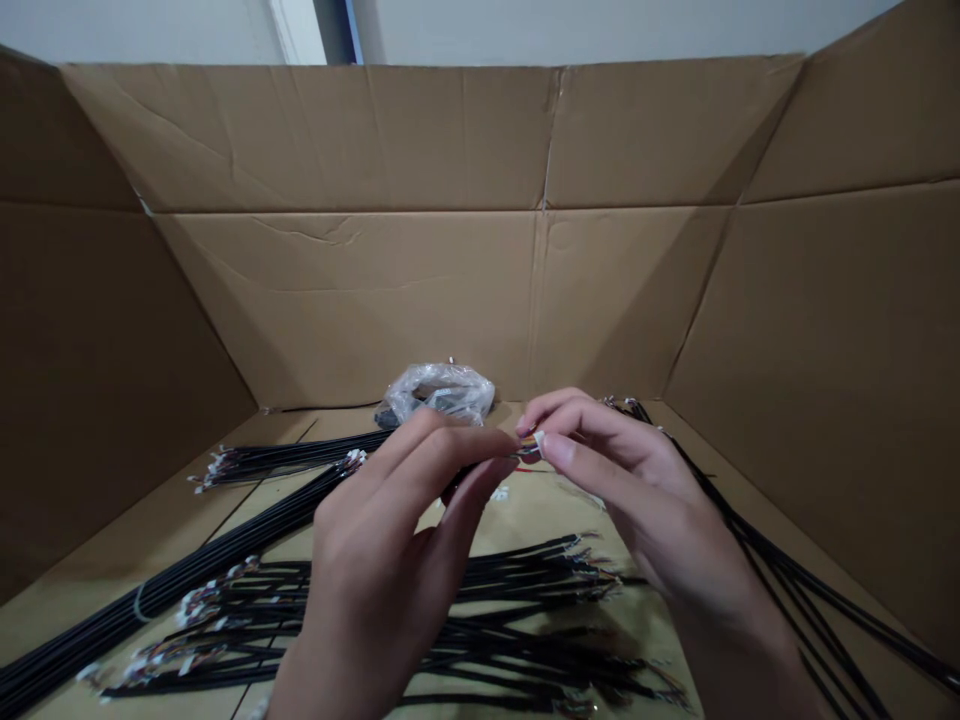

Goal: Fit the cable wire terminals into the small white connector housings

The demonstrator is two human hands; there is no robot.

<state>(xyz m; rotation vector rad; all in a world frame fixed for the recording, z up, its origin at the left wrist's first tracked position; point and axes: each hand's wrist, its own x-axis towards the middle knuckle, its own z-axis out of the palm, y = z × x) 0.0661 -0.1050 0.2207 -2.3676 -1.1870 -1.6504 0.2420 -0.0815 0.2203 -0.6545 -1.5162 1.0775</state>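
Near the middle of the head view, my left hand (405, 500) pinches a cable end with thin coloured wires (528, 446) between thumb and fingers. Facing it, my right hand (637, 480) grips a small white connector (538, 440) at the tips of those wires. The two hands' fingertips are close together, raised above the cardboard surface. Most of the held cable is hidden behind my left hand. Below the hands lie many short black cables (517, 650) with bare wire ends on the right and white connectors on the left.
A tied bundle of long black cables (180, 570) runs along the left, with another bundle (300, 456) behind it. A clear plastic bag (442, 392) sits at the back. More black cables (795, 570) lie on the right. Cardboard walls (360, 300) surround the work surface.
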